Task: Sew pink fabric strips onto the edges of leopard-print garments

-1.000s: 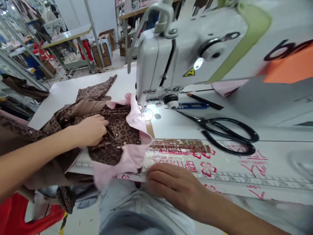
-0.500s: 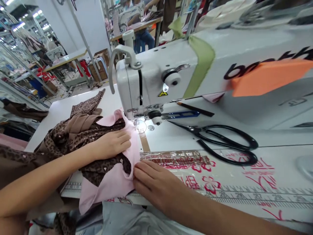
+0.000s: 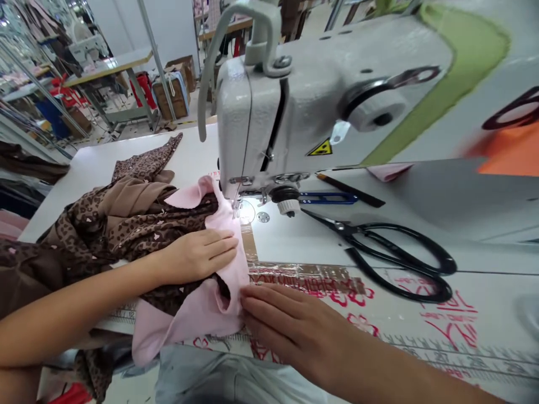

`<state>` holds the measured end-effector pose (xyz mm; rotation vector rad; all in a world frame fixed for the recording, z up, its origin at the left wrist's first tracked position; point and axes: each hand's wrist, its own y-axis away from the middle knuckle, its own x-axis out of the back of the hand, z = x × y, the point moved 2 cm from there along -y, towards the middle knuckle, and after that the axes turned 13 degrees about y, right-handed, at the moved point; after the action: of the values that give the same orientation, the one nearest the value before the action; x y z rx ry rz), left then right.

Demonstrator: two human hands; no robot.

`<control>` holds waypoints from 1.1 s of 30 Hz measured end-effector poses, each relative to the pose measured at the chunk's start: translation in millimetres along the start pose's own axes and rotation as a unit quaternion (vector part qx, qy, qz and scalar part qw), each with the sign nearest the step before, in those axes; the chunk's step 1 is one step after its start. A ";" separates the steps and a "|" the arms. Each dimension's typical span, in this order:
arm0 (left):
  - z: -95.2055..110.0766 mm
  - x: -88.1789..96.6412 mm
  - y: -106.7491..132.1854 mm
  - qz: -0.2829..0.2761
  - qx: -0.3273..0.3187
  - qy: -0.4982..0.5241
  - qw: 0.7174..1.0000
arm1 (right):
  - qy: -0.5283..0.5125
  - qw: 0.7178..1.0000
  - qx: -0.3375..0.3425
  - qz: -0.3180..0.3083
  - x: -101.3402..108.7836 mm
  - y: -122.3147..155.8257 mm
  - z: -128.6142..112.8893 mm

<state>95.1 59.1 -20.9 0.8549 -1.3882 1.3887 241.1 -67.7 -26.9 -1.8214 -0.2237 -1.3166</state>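
A strip of pink fabric (image 3: 236,261) runs under the presser foot (image 3: 236,209) of a white sewing machine (image 3: 265,123). It lies along the edge of a brown leopard-print garment (image 3: 168,227), and a loose pink end hangs over the table's front edge. My left hand (image 3: 200,255) rests palm down on the pink and leopard-print cloth, fingers stretched out, just in front of the needle area. My right hand (image 3: 286,320) is closed at the right edge of the pink fabric, nearer to me; its thumb is hidden.
Black-handled scissors (image 3: 396,252) lie right of the needle, beside blue thread snips (image 3: 328,198) and a dark, narrow tool (image 3: 353,189). A printed ruler (image 3: 463,359) runs along the table's front. Behind stand another worktable (image 3: 113,64) and a cardboard box (image 3: 170,98).
The view has come closer to the sewing machine, which now looks larger. Both hands stay on the cloth, in nearly the same places relative to the presser foot.
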 end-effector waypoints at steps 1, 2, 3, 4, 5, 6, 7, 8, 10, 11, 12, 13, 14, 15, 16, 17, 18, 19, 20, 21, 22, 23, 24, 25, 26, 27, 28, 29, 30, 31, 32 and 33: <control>-0.1 0.3 -1.0 -0.005 -0.003 0.000 1.000 | -0.007 1.000 0.001 -0.007 1.8 -0.5 3.1; -0.1 0.0 -2.5 -0.011 -0.002 -0.002 1.000 | -0.010 1.000 0.000 -0.013 3.7 -1.1 7.8; 0.1 -0.5 -4.1 -0.012 0.001 -0.002 1.000 | -0.008 1.000 -0.004 -0.019 5.4 -1.7 13.9; 0.2 -0.8 -5.5 -0.006 0.004 0.003 1.000 | 0.000 1.000 -0.010 -0.027 6.3 -2.5 21.5; 0.2 -0.6 -6.2 0.006 0.008 0.014 1.000 | 0.013 0.999 -0.018 -0.033 6.3 -3.4 30.1; -0.1 0.1 -6.0 0.023 0.014 0.030 0.999 | 0.033 0.998 -0.025 -0.038 5.3 -4.4 39.0; -0.7 1.5 -4.9 0.045 0.023 0.050 0.997 | 0.054 0.997 -0.029 -0.041 3.2 -5.5 47.6; -1.8 3.5 -3.0 0.072 0.037 0.069 0.994 | 0.075 0.995 -0.032 -0.049 -0.1 -6.7 55.3; -4.8 7.9 1.8 0.119 0.072 0.098 0.985 | 0.111 0.991 -0.034 -0.069 -8.5 -8.5 66.5; -6.3 9.6 4.1 0.136 0.087 0.104 0.981 | 0.122 0.989 -0.036 -0.080 -13.1 -9.0 69.8; -7.8 10.5 5.8 0.145 0.097 0.107 0.979 | 0.126 0.987 -0.038 -0.096 -17.8 -9.1 71.7; -9.2 10.3 6.7 0.144 0.105 0.108 0.978 | 0.124 0.986 -0.038 -0.107 -22.0 -8.7 72.3; -10.6 8.8 6.6 0.133 0.113 0.107 0.979 | 0.121 0.985 -0.038 -0.113 -25.5 -8.0 72.1; -12.0 6.5 5.7 0.118 0.120 0.103 0.980 | 0.117 0.986 -0.040 -0.113 -28.3 -7.1 71.5; -13.5 3.6 3.9 0.102 0.130 0.098 0.981 | 0.113 0.987 -0.043 -0.110 -30.3 -6.1 70.8; -15.0 0.4 1.5 0.087 0.141 0.088 0.982 | 0.110 0.987 -0.047 -0.106 -31.7 -5.4 70.1; -16.5 -2.5 -1.4 0.075 0.148 0.077 0.983 | 0.108 0.987 -0.050 -0.104 -32.6 -5.0 69.6; -17.8 -4.8 -4.5 0.067 0.146 0.064 0.985 | 0.107 0.987 -0.055 -0.104 -33.2 -5.1 69.3; -18.9 -6.2 -7.8 0.065 0.136 0.054 0.987 | 0.108 0.986 -0.061 -0.109 -33.6 -5.5 69.1; -19.9 -6.5 -10.7 0.068 0.123 0.047 0.989 | 0.114 0.984 -0.068 -0.115 -33.9 -6.3 68.9; -21.0 -5.8 -13.0 0.076 0.111 0.045 0.990 | 0.122 0.982 -0.075 -0.123 -34.1 -7.3 68.8; -22.2 -4.0 -14.6 0.085 0.101 0.047 0.990 | 0.132 0.979 -0.081 -0.133 -34.2 -8.2 68.5; -23.5 -1.7 -15.6 0.091 0.094 0.049 0.990 | 0.144 0.976 -0.083 -0.141 -34.1 -8.9 68.0; -24.7 1.0 -15.8 0.091 0.087 0.051 0.991 | 0.154 0.973 -0.081 -0.150 -33.9 -9.4 67.4; -25.8 3.4 -15.5 0.083 0.076 0.050 0.992 | 0.162 0.972 -0.075 -0.154 -33.4 -9.5 66.7; -26.5 5.4 -14.7 0.069 0.060 0.048 0.995 | 0.166 0.971 -0.070 -0.154 -32.6 -9.3 66.1; -27.0 6.6 -13.3 0.051 0.040 0.044 0.997 | 0.166 0.972 -0.067 -0.150 -31.7 -8.8 65.7; -27.2 6.9 -11.6 0.033 0.020 0.039 0.999 | 0.165 0.974 -0.066 -0.143 -30.7 -7.9 65.6; -27.4 6.5 -9.7 0.016 0.005 0.034 0.999 | 0.164 0.975 -0.067 -0.135 -29.6 -6.9 65.5; -27.4 5.3 -7.7 0.000 -0.002 0.031 1.000 | 0.162 0.976 -0.066 -0.126 -28.6 -5.7 65.4; -27.3 3.8 -5.9 -0.014 -0.002 0.031 0.999 | 0.162 0.978 -0.061 -0.116 -27.4 -4.6 65.3; -26.8 2.1 -4.2 -0.024 -0.001 0.034 0.999 | 0.162 0.980 -0.054 -0.104 -26.2 -3.6 64.9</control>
<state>102.4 85.4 -20.5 0.8279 -1.3077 1.3675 272.7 -10.5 -52.3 -1.6748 -0.1720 -1.7812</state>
